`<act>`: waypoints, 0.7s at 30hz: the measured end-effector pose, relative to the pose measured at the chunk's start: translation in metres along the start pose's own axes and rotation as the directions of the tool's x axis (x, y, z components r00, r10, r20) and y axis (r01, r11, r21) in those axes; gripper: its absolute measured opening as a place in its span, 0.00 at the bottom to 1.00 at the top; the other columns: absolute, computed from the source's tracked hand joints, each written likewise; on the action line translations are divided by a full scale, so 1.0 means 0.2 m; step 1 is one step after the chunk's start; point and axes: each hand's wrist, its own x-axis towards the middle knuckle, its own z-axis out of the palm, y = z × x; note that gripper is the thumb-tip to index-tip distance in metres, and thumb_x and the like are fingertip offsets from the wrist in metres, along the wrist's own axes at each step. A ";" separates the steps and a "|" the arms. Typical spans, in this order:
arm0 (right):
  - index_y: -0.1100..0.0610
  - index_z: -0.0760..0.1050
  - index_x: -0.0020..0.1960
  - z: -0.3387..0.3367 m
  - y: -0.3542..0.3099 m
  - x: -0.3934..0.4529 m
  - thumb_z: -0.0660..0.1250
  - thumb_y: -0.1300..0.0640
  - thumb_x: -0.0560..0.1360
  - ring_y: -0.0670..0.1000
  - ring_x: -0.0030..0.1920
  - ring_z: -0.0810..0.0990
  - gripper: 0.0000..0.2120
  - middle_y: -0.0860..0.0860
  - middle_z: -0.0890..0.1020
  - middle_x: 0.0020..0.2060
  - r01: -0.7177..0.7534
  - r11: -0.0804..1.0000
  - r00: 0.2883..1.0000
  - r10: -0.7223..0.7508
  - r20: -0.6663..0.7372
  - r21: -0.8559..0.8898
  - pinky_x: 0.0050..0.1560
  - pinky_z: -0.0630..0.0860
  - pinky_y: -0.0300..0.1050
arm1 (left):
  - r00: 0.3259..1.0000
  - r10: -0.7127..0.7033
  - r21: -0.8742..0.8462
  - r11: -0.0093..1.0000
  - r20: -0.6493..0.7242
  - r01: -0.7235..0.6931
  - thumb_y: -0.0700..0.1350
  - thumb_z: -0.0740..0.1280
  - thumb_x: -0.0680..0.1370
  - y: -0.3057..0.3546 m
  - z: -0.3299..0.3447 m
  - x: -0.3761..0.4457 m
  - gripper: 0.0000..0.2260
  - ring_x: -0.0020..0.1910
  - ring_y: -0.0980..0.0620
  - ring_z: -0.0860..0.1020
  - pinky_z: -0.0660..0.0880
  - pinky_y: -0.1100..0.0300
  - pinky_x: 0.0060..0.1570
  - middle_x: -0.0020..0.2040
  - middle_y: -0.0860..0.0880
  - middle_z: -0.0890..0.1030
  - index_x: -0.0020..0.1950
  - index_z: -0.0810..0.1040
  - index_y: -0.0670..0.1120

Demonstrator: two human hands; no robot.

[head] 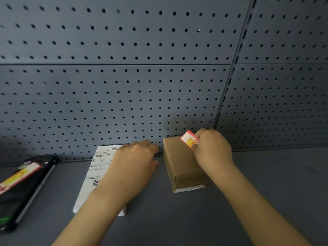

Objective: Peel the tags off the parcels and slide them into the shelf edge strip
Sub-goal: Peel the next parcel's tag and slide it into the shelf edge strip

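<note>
A brown cardboard parcel (181, 164) lies on the grey shelf, its far end against the pegboard. My right hand (212, 148) pinches a red and yellow tag (189, 139), lifted off the parcel's far top corner. To the left lies a white parcel (95, 174) with a printed shipping label. My left hand (134, 160) rests palm down over its right half, fingers loosely curled, gripping nothing that I can see. At the far left a black parcel (23, 189) carries another red and yellow tag (19, 176) stuck across its top.
The grey shelf surface (266, 183) stretches right of the brown parcel. A dark perforated pegboard wall (142, 86) rises right behind the parcels, with a slotted upright (230, 82) on the right. The shelf edge strip is out of view.
</note>
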 end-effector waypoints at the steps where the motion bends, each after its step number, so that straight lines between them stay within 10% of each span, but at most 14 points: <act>1: 0.57 0.75 0.56 -0.01 -0.01 -0.01 0.67 0.61 0.74 0.57 0.51 0.78 0.11 0.56 0.79 0.52 0.000 1.000 1.000 0.000 -0.014 -0.004 0.39 0.69 0.45 | 1.000 0.007 -0.006 1.000 -0.008 -0.007 0.51 0.61 0.77 -0.01 -0.01 0.00 0.12 0.52 0.50 0.77 0.74 0.57 0.52 0.56 0.53 0.78 0.59 0.73 0.52; 11: 0.52 0.79 0.48 -0.19 -0.36 -0.30 0.65 0.61 0.73 0.53 0.40 0.78 0.08 0.50 0.78 0.44 0.319 0.945 0.947 -0.320 -0.005 0.069 0.38 0.78 0.48 | 0.993 -0.075 0.021 0.997 -0.086 0.077 0.54 0.61 0.78 -0.17 -0.19 -0.17 0.12 0.52 0.52 0.77 0.73 0.60 0.49 0.55 0.56 0.77 0.60 0.72 0.56; 21: 0.52 0.77 0.51 -0.14 -0.70 -0.63 0.62 0.60 0.74 0.54 0.46 0.80 0.08 0.51 0.82 0.47 0.644 0.742 0.744 -0.664 0.074 0.187 0.42 0.78 0.47 | 0.878 -0.468 0.150 0.865 -0.099 0.478 0.52 0.63 0.76 -0.31 -0.35 -0.77 0.10 0.55 0.50 0.77 0.72 0.57 0.49 0.57 0.54 0.78 0.56 0.74 0.53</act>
